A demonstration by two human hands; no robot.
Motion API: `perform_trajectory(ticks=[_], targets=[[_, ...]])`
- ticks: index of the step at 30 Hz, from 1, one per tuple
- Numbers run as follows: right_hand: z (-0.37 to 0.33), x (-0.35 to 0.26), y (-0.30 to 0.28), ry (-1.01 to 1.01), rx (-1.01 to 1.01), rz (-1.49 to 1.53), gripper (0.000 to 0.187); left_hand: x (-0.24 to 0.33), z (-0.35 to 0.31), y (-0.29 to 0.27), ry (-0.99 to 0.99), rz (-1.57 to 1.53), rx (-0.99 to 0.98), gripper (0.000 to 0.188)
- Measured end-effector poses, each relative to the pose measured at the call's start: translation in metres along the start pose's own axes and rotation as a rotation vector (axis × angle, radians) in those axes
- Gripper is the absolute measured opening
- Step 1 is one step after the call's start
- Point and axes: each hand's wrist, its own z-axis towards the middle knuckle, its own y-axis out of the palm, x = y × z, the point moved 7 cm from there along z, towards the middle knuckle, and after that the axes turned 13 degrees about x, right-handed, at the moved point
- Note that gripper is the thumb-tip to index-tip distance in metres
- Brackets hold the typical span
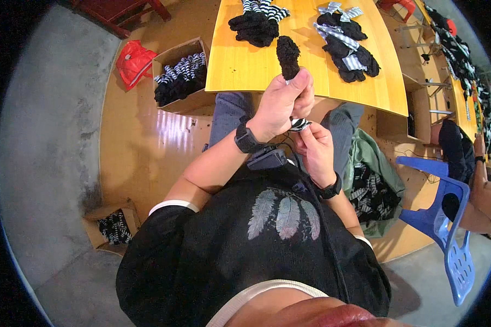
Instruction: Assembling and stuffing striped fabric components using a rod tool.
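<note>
My left hand (289, 101) is closed around the middle of a black fuzzy plush piece (288, 56), whose rounded dark end sticks up above the fist. Below the fist its black-and-white striped cloth end (299, 125) comes out, and my right hand (315, 148) pinches it between thumb and fingers. The part inside my left fist is hidden. Both hands are in front of the near edge of the yellow table (294, 65). On it lie a pile of similar black pieces with striped ends (256, 24) and, to the right, another bunch with pale silvery strips (348, 46).
Left of the table stands a cardboard box (185, 103) of striped pieces beside a red bag (133, 64). A smaller box (106, 226) is at lower left. Right of me are a green sack (373, 163) of striped cloth, a blue chair (447, 218) and another person's arm (480, 196).
</note>
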Motion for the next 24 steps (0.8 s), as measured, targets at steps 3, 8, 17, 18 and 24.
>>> perform_trajectory(ticks=[3,8,17,18,24], targets=[[-0.001,-0.002,0.006,0.009,0.022,-0.036,0.018,0.0,-0.004,0.001,-0.013,0.025,-0.028,0.032],[0.002,0.001,0.004,0.073,-0.007,-0.092,0.019,0.0,-0.004,-0.012,-0.037,0.043,0.038,0.033],[-0.001,0.001,0.004,0.19,-0.157,-0.042,0.022,0.05,0.0,-0.024,0.334,0.033,0.176,0.024],[0.0,0.002,0.003,0.169,-0.16,-0.051,0.023,0.052,0.0,-0.024,0.335,0.033,0.175,0.024],[0.0,0.004,-0.002,0.118,-0.134,-0.05,0.017,0.079,-0.006,-0.025,0.602,0.375,0.204,0.008]])
